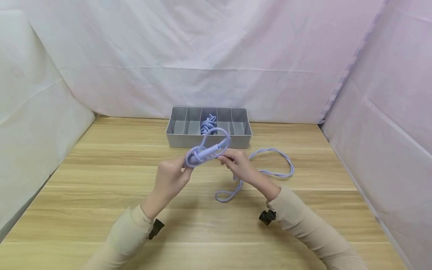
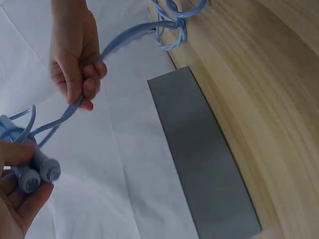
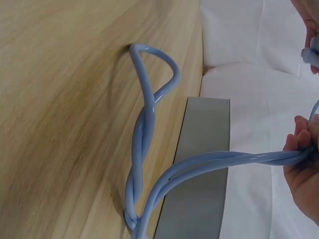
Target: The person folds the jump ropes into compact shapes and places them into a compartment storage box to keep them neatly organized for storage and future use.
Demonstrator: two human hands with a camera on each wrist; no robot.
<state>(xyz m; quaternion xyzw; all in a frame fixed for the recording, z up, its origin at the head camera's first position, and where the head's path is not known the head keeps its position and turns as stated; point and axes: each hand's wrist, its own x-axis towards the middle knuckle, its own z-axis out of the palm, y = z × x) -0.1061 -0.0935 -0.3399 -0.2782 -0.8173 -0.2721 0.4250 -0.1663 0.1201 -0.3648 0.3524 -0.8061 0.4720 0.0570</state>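
Observation:
A lilac-blue jump rope is held up between both hands above the table. My left hand (image 1: 170,177) grips its two handles (image 2: 49,169) side by side, with cord looped around them. Gripped in my curled right hand (image 1: 240,165) is the doubled cord (image 3: 214,162), a short way from the handles. The rest of the cord (image 1: 286,174) trails to the right and lies twisted on the table, ending in a small loop. Behind the hands stands a grey compartment box (image 1: 182,141). Another coiled lilac-blue cord (image 1: 208,123) lies in its middle compartment.
The wooden table (image 1: 101,180) runs up to white cloth walls (image 1: 202,86) at the back and both sides. The box stands near the back cloth. Small black devices (image 1: 267,217) are worn at both wrists.

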